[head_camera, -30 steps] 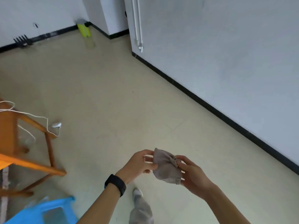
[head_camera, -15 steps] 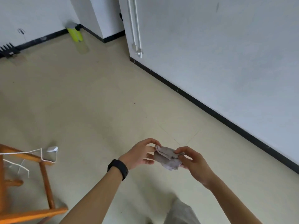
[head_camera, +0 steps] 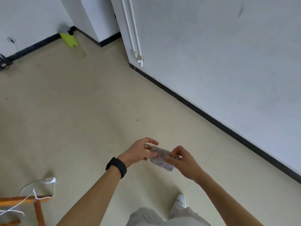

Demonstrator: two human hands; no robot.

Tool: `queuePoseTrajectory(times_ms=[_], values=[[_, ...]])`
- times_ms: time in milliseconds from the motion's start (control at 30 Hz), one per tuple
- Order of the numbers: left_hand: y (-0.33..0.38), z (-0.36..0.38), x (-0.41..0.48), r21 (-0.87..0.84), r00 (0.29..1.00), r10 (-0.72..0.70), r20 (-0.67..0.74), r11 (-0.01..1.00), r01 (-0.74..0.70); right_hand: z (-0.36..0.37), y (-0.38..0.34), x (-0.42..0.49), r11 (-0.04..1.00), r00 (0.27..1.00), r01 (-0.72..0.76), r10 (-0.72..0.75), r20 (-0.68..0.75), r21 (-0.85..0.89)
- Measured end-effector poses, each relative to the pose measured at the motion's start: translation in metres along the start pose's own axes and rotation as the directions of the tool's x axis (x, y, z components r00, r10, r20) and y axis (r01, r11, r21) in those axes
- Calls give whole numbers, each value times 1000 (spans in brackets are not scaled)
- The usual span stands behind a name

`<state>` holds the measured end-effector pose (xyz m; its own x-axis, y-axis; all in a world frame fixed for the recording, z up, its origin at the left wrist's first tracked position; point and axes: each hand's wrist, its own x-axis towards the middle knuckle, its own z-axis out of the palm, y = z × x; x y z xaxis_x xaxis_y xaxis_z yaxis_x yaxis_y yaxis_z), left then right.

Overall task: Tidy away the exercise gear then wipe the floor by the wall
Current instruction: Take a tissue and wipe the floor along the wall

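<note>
The grey cloth (head_camera: 160, 154) is partly hidden under the fingers of the left hand (head_camera: 138, 152) and right hand (head_camera: 182, 162). Far left of the cloth, a wooden frame (head_camera: 24, 199) and a black object (head_camera: 3, 61) are cut off by the edge.

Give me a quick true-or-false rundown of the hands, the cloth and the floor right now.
1. The left hand and the right hand both hold the grey cloth. True.
2. The cloth is pressed to the tiles by the wall. False: it is held up in the air above the floor.
3. A dark band sits on the right wrist. False: the black wristband is on the left wrist.
4. A yellow-green object lies by the far wall. True.
5. A white cable hangs over the wooden frame. True.
</note>
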<state>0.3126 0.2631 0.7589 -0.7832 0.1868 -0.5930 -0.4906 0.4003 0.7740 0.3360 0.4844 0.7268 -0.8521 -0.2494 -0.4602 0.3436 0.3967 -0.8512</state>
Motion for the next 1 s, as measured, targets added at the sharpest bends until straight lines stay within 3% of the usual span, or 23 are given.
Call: queuePoseTrajectory(times_ms=[200,400,767,1000], values=[[6,-89,66,101,996,70,-53,993,-64,18,-56,105,971,983,65,-23,181,-228],[8,-195,128,121,970,154,-189,984,-133,58,-118,212,969,993,114,-106,48,-218],[56,-393,281,258,993,118,27,959,-121,124,-225,398,995,998,-48,44,-53,-88],[57,-506,439,253,999,-35,-21,967,39,119,-235,584,979,973,-203,200,-116,-7]])
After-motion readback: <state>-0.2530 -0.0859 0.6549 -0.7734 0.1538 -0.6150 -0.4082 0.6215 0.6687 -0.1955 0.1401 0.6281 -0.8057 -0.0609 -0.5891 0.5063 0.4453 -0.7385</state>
